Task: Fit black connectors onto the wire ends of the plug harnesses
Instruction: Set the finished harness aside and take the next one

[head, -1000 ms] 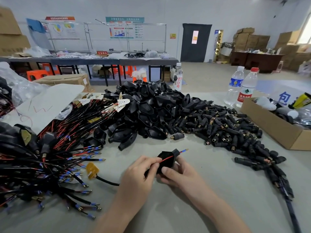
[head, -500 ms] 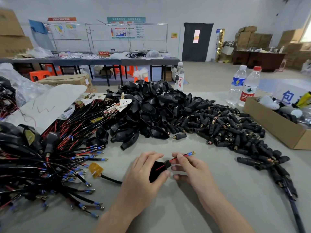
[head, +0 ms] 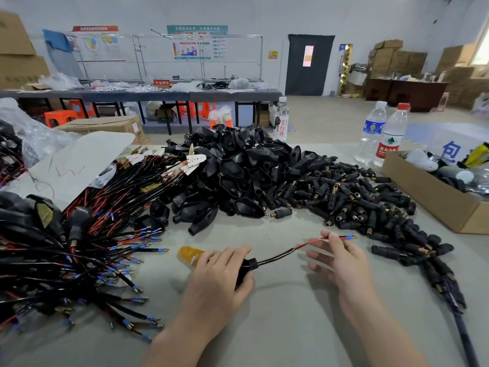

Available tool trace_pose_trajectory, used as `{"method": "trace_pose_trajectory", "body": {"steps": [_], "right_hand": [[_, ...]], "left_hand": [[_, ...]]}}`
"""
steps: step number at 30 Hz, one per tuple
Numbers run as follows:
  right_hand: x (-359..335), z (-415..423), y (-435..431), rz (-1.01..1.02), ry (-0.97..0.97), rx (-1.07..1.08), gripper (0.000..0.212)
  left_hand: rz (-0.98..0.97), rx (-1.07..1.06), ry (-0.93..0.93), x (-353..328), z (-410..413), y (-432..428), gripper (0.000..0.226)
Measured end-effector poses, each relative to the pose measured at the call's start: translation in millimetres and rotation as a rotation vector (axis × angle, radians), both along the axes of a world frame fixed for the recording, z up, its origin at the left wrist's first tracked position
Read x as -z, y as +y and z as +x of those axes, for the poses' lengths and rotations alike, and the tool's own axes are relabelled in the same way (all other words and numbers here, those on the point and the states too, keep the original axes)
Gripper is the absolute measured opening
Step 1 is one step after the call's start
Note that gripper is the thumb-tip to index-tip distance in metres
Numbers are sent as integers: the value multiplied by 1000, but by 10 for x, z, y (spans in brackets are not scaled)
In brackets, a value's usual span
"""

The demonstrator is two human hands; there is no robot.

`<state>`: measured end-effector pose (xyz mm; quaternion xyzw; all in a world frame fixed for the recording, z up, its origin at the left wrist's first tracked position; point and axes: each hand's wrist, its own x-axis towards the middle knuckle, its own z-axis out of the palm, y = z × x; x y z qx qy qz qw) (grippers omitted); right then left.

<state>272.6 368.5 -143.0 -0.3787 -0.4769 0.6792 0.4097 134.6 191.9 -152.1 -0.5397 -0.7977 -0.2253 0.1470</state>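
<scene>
Nearest, the left hand (head: 219,276) has its fingers curled round the black plug housing (head: 244,268), pinning it to the grey table (head: 291,327). The yellow-wrapped plug end (head: 189,256) pokes out on its left. From the housing the harness cable (head: 275,256) runs right to the right hand (head: 341,263), which pinches the red wire (head: 309,243) just short of its blue-sleeved tip (head: 353,237), the other fingers loose. No connector is fitted yet. To do this well, pin the housing, pinch close to the tip so the wire cannot buckle, and take one barrel from the loose black connectors (head: 357,205) just beyond. Turn its brass mouth towards the tip and push straight in. Farther off lies the heap of plug covers (head: 238,168).
</scene>
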Motion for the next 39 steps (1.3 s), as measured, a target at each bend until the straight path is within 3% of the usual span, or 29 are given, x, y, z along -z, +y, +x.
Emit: {"method": "trace_pose_trajectory", "body": {"steps": [11,15,20,24,26,29,32,39], "right_hand": [[13,131,231,-33,22,174,22],[48,180,364,-18,-89,288,9],[-1,161,202,205,-413,389,73],[-11,56,-7,472,-595,342,74],[7,-9,-132,735,-618,254,60],[104,-119,-318,1047,-591,-142,42],[253,-191,-395,1134,-640,-435,43],[318,-230,-359,1184,-684,-489,32]], "left_hand": [[83,138,-111,47,6,0,44],[130,95,-82,24,-41,-8,39],[146,-121,-232,65,-181,-65,39],[129,-122,-378,67,-211,-81,39],[118,-99,-429,68,-215,-83,39],[121,-79,-478,74,-218,-68,37],[203,-76,-547,69,-234,-58,36],[132,-7,-502,32,-269,-95,33]]}}
